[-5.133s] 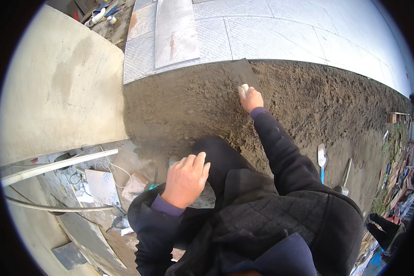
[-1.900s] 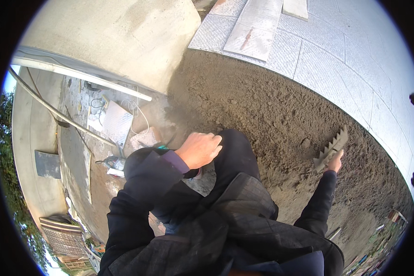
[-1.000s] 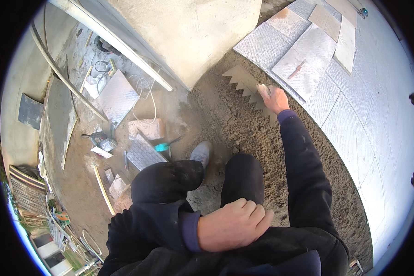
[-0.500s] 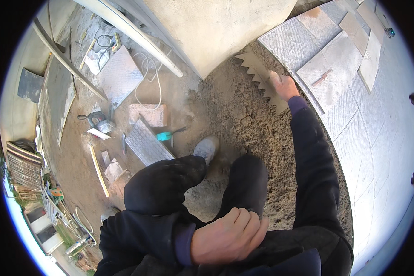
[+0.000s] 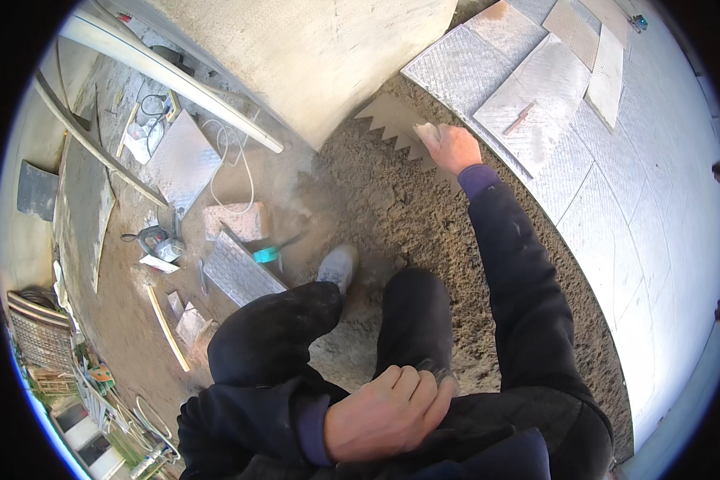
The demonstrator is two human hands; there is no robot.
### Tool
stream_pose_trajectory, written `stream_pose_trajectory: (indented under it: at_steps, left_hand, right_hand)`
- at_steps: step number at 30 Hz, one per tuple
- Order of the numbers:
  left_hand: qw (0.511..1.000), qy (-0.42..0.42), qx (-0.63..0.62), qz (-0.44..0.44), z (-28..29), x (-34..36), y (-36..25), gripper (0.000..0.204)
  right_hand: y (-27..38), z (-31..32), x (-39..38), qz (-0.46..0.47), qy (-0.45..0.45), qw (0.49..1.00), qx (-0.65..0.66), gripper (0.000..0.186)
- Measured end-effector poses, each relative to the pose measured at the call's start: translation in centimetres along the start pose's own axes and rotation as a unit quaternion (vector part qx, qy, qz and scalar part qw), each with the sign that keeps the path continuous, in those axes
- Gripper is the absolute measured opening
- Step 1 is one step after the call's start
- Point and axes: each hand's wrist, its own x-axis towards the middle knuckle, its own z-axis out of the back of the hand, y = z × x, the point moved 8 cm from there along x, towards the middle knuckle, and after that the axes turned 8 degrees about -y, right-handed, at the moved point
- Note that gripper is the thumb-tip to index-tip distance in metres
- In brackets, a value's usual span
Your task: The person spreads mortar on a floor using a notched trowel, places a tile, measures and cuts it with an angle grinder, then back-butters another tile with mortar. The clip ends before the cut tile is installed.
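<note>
Two hands are at work here; our right hand [image 5: 454, 146] reaches out with its grip closed on a notched trowel [image 5: 394, 122], whose toothed edge rests on the sand bed [image 5: 392, 208] beside the laid paving slabs [image 5: 536, 136]; our left hand [image 5: 384, 412] rests curled on our knee, holding nothing; we judge the sand is being combed level, and the next stroke wants an even pull.
</note>
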Motion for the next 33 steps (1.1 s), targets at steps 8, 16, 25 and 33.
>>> stream_pose_trajectory:
  at_steps: [8,16,25,33]
  left_hand:
    - [1.0,0.008,-0.005,0.01,0.6,0.7,1.6,0.045]
    - [1.0,0.015,0.005,-0.009,0.3,0.4,0.1,0.044]
    - [0.999,0.004,0.031,-0.02,-3.2,1.8,-2.5,0.04]
    - [0.997,0.011,0.078,0.023,-4.4,1.3,-2.9,0.042]
  right_hand:
    - [-7.0,-1.3,6.2,-0.087,0.06,0.992,-0.069,0.076]
    - [-15.0,8.7,-13.3,-0.126,-0.015,0.991,-0.039,0.058]
    - [0.7,0.9,-19.2,0.037,-0.003,0.997,0.072,0.052]
    - [0.4,0.0,-13.2,-0.05,-0.055,0.997,-0.013,0.058]
